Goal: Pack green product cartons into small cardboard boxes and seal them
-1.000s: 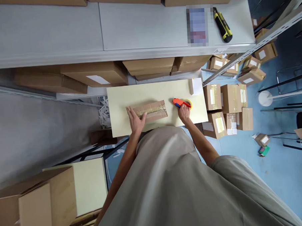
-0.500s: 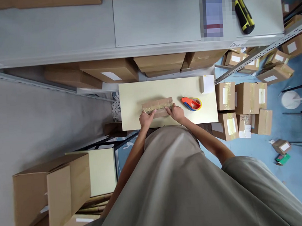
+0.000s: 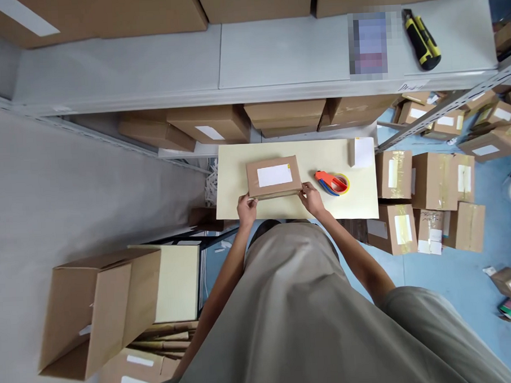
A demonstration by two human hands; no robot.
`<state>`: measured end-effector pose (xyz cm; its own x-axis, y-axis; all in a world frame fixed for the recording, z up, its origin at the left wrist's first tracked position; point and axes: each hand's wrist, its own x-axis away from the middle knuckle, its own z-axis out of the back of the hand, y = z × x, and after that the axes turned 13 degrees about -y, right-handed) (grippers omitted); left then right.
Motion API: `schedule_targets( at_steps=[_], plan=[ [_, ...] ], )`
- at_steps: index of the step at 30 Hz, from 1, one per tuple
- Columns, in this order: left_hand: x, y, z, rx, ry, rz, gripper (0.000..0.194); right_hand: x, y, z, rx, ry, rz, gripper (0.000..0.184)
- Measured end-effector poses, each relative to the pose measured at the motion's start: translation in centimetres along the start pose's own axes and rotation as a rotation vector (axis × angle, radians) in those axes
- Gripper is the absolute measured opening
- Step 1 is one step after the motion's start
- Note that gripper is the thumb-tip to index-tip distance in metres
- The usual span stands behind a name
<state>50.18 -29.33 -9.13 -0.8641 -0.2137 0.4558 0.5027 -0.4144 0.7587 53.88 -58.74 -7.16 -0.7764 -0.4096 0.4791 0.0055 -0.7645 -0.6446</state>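
The carton (image 3: 274, 178) lay just beyond the left hand (image 3: 247, 210) and right hand (image 3: 312, 200), long axis crosswise. Both pinched its near corners.

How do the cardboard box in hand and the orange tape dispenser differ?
The cardboard box is brown; the tape dispenser is orange and blue. The box looks larger than the dispenser. The left hand and right hand hold the box, while the dispenser lies untouched on the table. Both are at this table.
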Motion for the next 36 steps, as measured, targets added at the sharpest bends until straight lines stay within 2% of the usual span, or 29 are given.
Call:
schedule_targets(
  at_steps=[2, 3, 6, 7, 10, 13, 15, 17, 19, 21, 24, 27, 29, 31, 34, 36],
  plan=[
    [0.1, -0.4, -0.8, 0.047, -0.032, 0.035, 0.039, 0.3, 1.5, -0.3, 0.056, 0.015, 0.005, 0.049],
    [0.2, -0.7, -1.2, 0.07, -0.05, 0.052, 0.042, 0.5, 2.4, -0.3, 0.095, 0.062, -0.019, 0.048],
    [1.8, -1.8, -2.6, 0.14, -0.045, 0.083, 0.052, 1.5, 5.2, 0.3, 0.2, 0.268, -0.237, 0.043],
    [2.6, -2.2, -3.2, 0.163, -0.025, 0.09, 0.053, 1.7, 6.1, 0.6, 0.221, 0.299, -0.319, 0.044],
    [5.7, -3.1, -5.7, 0.231, -0.001, 0.084, 0.05, 1.3, 8.4, 1.8, 0.213, 0.255, -0.422, 0.043],
    [9.3, -3.3, -9.0, 0.322, -0.056, 0.028, 0.047, 0.7, 9.7, 2.4, 0.168, 0.198, -0.396, 0.037],
    [11.7, -2.7, -11.4, 0.388, -0.104, -0.019, 0.046, 1.3, 10.0, 1.9, 0.14, 0.183, -0.368, 0.036],
    [13.9, -1.8, -13.5, 0.447, -0.153, -0.07, 0.047, 3.4, 9.7, 0.5, -0.012, 0.167, -0.272, 0.045],
    [16.0, -0.6, -15.0, 0.482, -0.186, -0.137, 0.047, 6.8, 8.7, -1.6, -0.314, 0.124, -0.102, 0.057],
    [18.1, 0.4, -15.8, 0.491, -0.19, -0.206, 0.046, 10.7, 7.4, -4.0, -0.619, 0.033, 0.061, 0.062],
    [21.1, 1.1, -15.7, 0.46, -0.17, -0.257, 0.043, 15.5, 5.4, -7.0, -0.857, -0.086, 0.143, 0.059],
    [23.7, 1.1, -14.9, 0.386, -0.202, -0.242, 0.044, 17.9, 4.3, -8.2, -0.921, -0.129, 0.137, 0.06],
    [24.5, 1.1, -14.2, 0.335, -0.251, -0.222, 0.046, 18.8, 4.3, -8.1, -0.895, -0.174, 0.14, 0.063],
    [24.7, 1.1, -13.1, 0.326, -0.251, -0.197, 0.053, 19.5, 4.7, -7.3, -0.835, -0.259, 0.163, 0.066],
    [24.0, 1.6, -10.7, 0.368, -0.196, -0.157, 0.078, 20.5, 5.4, -5.7, -0.712, -0.392, 0.202, 0.069],
    [23.3, 2.5, -8.7, 0.384, -0.26, -0.141, 0.088, 21.1, 5.9, -4.4, -0.602, -0.442, 0.22, 0.069]
  ],
)
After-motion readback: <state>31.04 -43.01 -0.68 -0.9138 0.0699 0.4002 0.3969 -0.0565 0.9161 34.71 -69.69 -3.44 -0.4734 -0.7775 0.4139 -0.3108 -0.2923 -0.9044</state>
